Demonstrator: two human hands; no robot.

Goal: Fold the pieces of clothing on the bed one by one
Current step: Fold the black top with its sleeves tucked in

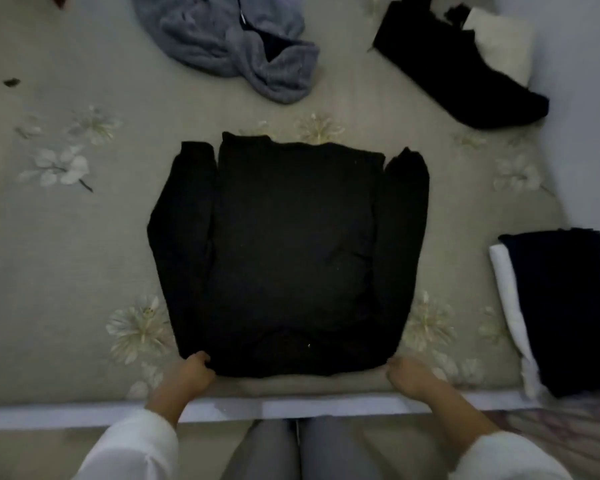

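Black sweater [291, 237] hem in left hand [196, 373], right hand [408, 374]

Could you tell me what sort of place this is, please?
Probably a bedroom: a bed printed with flowers, a black sweater spread on it, and folded clothes stacked beside it.

A single wide-angle camera on the person's head looks from above the near edge of the bed [84, 244], facing forward and steeply down across it. It sits close: the left hand [196, 370] and right hand [407, 374] enter from the bottom, the black sweater [288, 251] fills the centre, and the bed's right edge meets a wall [582, 98].
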